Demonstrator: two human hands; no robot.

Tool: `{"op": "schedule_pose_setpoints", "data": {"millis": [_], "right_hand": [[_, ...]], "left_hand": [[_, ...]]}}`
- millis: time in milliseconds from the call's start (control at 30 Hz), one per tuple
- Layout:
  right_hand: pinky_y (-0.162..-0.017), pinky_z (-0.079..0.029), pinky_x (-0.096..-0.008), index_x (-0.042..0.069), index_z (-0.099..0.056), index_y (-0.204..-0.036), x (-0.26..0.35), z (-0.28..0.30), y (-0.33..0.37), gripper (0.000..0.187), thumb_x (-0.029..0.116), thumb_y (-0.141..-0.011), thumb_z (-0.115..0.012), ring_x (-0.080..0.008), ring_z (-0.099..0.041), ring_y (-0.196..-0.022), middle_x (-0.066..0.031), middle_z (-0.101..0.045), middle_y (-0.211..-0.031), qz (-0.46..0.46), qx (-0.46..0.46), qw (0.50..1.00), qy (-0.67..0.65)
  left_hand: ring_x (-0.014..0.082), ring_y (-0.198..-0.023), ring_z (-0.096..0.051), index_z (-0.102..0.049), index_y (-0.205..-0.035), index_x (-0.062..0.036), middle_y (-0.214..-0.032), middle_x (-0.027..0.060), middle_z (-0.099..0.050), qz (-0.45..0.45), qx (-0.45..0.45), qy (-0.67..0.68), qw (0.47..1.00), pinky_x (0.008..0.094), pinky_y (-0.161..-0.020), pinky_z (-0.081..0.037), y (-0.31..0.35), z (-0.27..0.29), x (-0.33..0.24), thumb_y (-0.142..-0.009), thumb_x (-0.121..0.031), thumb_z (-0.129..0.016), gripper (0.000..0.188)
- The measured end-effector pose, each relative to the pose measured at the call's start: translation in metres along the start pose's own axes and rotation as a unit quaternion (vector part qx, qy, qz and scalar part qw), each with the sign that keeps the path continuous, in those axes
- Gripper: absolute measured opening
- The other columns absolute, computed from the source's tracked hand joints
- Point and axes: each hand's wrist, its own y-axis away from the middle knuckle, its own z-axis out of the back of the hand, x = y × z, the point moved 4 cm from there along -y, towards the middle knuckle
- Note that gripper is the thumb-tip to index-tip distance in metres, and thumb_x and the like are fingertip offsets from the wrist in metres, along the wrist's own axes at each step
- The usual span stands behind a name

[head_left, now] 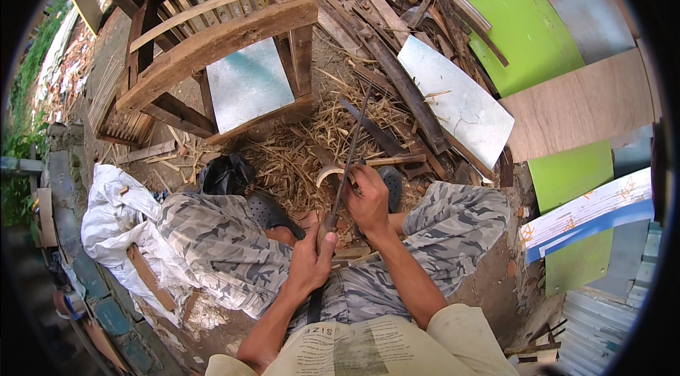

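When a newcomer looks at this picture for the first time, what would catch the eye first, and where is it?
Probably the bright green panel at the upper right and the brown slatted wooden frame at the upper left. Near the centre, the left hand grips a long thin dark tool, while the right hand holds a curved pale strip.

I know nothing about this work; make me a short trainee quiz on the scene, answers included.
1. Which hand grips the brown wooden handle of the long thin dark metal blade?
2. True or false: a crumpled white sack lies at the picture's left.
3. What does the right hand hold? (a) red plastic cup (b) pale curved wood-like strip (c) blue rope

Key: 1. The left hand. 2. True. 3. b.
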Motion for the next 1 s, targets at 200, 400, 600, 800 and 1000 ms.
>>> {"op": "schedule_pose_setpoints", "data": {"millis": [200, 400, 600, 800, 1000], "right_hand": [[-0.075, -0.053, -0.0418, -0.004, -0.070, -0.101, 0.0009, -0.0003, -0.0006, 0.021, 0.002, -0.082, -0.075, -0.0393, -0.067, -0.087, -0.0194, -0.068, -0.098, 0.003, -0.003, 1.000, 0.005], [-0.075, -0.053, -0.0422, -0.004, -0.069, -0.101, -0.0001, -0.0008, -0.0009, 0.021, 0.003, -0.082, -0.076, -0.0398, -0.067, -0.087, -0.0194, -0.068, -0.098, 0.004, -0.003, 1.000, 0.002], [-0.077, -0.054, -0.0420, -0.004, -0.069, -0.102, 0.0016, 0.0003, -0.0012, 0.023, 0.003, -0.082, -0.075, -0.0405, -0.067, -0.089, -0.0203, -0.069, -0.100, -0.001, -0.001, 1.000, 0.007], [-0.078, -0.054, -0.0423, -0.004, -0.070, -0.104, -0.0024, -0.0004, -0.0010, 0.023, 0.003, -0.082, -0.075, -0.0408, -0.067, -0.091, -0.0207, -0.069, -0.101, -0.008, 0.001, 1.000, 0.004], [-0.079, -0.054, -0.0421, -0.004, -0.070, -0.105, -0.0021, 0.0004, -0.0011, 0.024, 0.003, -0.082, -0.075, -0.0409, -0.067, -0.091, -0.0205, -0.069, -0.102, -0.005, 0.000, 1.000, 0.006]], "left_hand": [[0.0319, -0.060, -0.066, -0.055, -0.123, 0.0111, -0.066, 0.0207, -0.063, 0.000, 0.002, 0.001, 1.000, 0.0412, -0.059, -0.048, -0.0002, 0.0016, -0.0002, -0.103, -0.033, -0.054, 0.048], [0.0140, -0.055, -0.052, -0.057, -0.114, 0.0015, -0.062, 0.0046, -0.054, -0.018, -0.012, -0.001, 1.000, 0.0314, -0.052, -0.041, 0.0009, 0.0009, -0.0011, -0.106, -0.039, -0.048, 0.042], [0.0277, -0.059, -0.062, -0.056, -0.120, 0.0078, -0.065, 0.0159, -0.060, -0.004, -0.004, -0.007, 1.000, 0.0387, -0.058, -0.046, -0.0002, 0.0026, -0.0039, -0.104, -0.035, -0.051, 0.046], [0.0348, -0.062, -0.066, -0.055, -0.121, 0.0112, -0.067, 0.0226, -0.063, -0.006, -0.008, -0.012, 1.000, 0.0425, -0.060, -0.048, -0.0023, 0.0015, 0.0008, -0.103, -0.033, -0.053, 0.048], [0.0332, -0.058, -0.063, -0.057, -0.112, 0.0083, -0.065, 0.0204, -0.061, 0.001, -0.001, 0.009, 1.000, 0.0433, -0.059, -0.047, -0.0024, 0.0023, -0.0045, -0.103, -0.032, -0.052, 0.042]]}}
